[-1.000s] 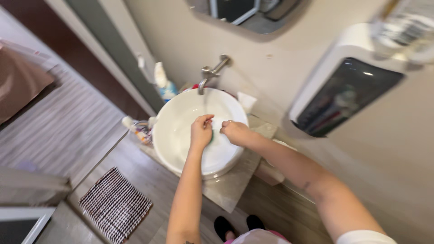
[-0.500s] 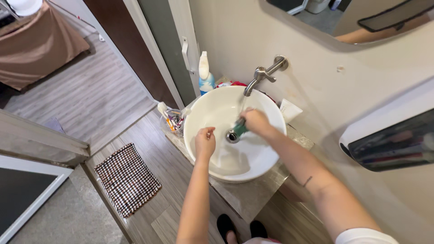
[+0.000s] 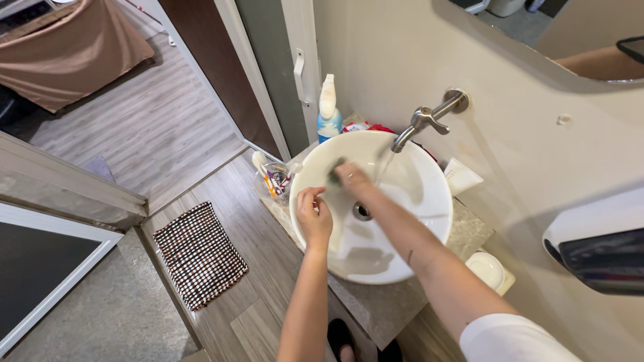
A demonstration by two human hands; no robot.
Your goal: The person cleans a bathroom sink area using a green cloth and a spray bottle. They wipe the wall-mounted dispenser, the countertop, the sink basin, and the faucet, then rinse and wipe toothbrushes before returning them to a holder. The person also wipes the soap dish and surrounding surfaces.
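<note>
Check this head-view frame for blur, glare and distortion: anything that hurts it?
Head view: right hand is motion-blurred, so the dark thing in its fingers can't be identified; left hand on the white basin rim is sharp. Wide-angle lens bends the door frame and wall lines. Lighting is even; arm shadows in the basin are soft; no harsh glare.

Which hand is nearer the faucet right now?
Right. The right hand is inside the basin, just below-left of the faucet spout; the left hand rests on the near rim, farther off.

Home bathroom: basin (image 3: 429,201), tap (image 3: 422,124), mirror (image 3: 537,33).
</note>
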